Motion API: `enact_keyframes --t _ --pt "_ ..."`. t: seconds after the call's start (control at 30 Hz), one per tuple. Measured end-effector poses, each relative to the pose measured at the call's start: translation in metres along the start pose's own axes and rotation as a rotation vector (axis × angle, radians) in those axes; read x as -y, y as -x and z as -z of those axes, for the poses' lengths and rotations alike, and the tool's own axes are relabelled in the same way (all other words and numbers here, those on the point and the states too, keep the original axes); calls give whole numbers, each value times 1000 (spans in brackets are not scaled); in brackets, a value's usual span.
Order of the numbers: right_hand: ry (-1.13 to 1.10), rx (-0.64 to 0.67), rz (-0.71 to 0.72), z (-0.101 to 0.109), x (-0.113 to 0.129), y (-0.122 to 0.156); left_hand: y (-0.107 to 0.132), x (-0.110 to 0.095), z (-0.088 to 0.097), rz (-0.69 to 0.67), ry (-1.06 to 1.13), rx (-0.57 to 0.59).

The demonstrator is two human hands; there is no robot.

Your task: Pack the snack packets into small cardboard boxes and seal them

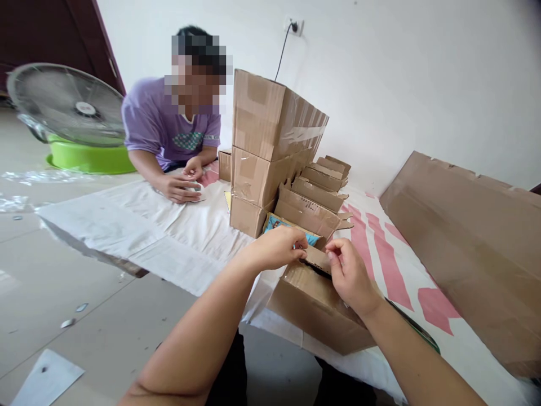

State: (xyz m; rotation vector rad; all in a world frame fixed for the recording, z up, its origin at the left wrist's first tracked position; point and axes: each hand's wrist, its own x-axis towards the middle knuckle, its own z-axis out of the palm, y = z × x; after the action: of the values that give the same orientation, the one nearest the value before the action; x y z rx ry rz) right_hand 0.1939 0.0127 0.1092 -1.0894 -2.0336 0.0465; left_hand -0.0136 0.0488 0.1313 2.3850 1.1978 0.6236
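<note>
A small brown cardboard box (315,307) lies at the near edge of the low table, its top partly unclosed. My left hand (276,247) rests curled on its top flap (316,257), fingers pressing it near a blue printed item (274,224) that shows inside the box behind. My right hand (349,273) pinches the same flap from the right side. Both hands are closed on the flap.
A stack of three taped cartons (270,149) stands behind, with a row of open small boxes (319,194) beside it. A large flat cardboard sheet (469,242) lies at right. A person in a purple shirt (169,127) sits opposite, hands on the white cloth (127,223). A fan (63,101) and green basin (91,158) stand at left.
</note>
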Motion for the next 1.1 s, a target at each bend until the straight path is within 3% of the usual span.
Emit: enact_keyframes --t 0.1,0.17,0.33,0.5,0.63,0.8,0.97,1.1 --pt "-52 -97 -53 3 2 0 1 -1 1 25 74 -31" --pt "-76 -154 -13 6 5 1 1 -2 1 52 122 -56" --pt "-29 -273 303 14 18 9 1 -5 1 78 134 -86" --pt "-6 -212 484 18 26 16 6 1 11 37 174 20" --pt "26 -217 489 15 21 12 9 7 16 -52 201 104" --pt "77 -242 497 13 19 8 7 5 4 -113 382 296" --pt "134 -231 540 15 26 11 7 -1 0 -98 251 245" --pt "91 -225 537 15 26 16 8 0 3 -153 293 217"
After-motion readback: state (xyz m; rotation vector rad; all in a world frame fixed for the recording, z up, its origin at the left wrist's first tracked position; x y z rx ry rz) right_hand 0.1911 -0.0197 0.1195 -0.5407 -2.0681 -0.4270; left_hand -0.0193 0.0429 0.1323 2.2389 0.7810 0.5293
